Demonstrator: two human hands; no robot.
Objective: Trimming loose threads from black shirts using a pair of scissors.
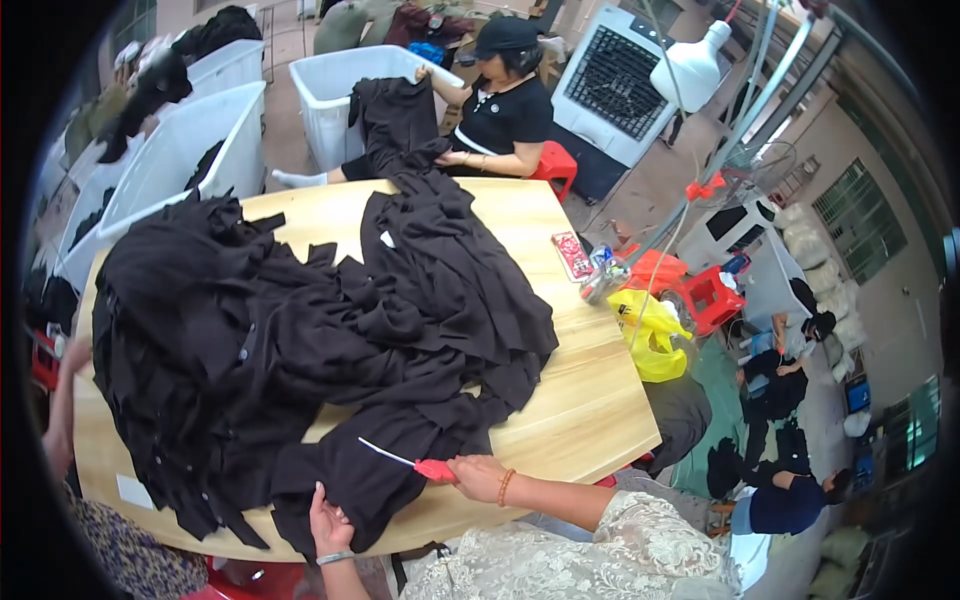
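Note:
My right hand is closed around the red handle of a tool with a long, thin, pale shaft. The shaft points left over a black garment at the near edge of the table. Over that garment's near part lies my left hand, palm partly showing, its fingers apart and half curled. No object shows in it. Beyond both hands, a large heap of black garments covers much of the wooden table; a few small buttons show on the cloth.
Across the table a person handles a black garment beside a white bin. Another person's arm is at the left edge. A red phone-like object lies right, near a yellow bag. A lamp hangs above.

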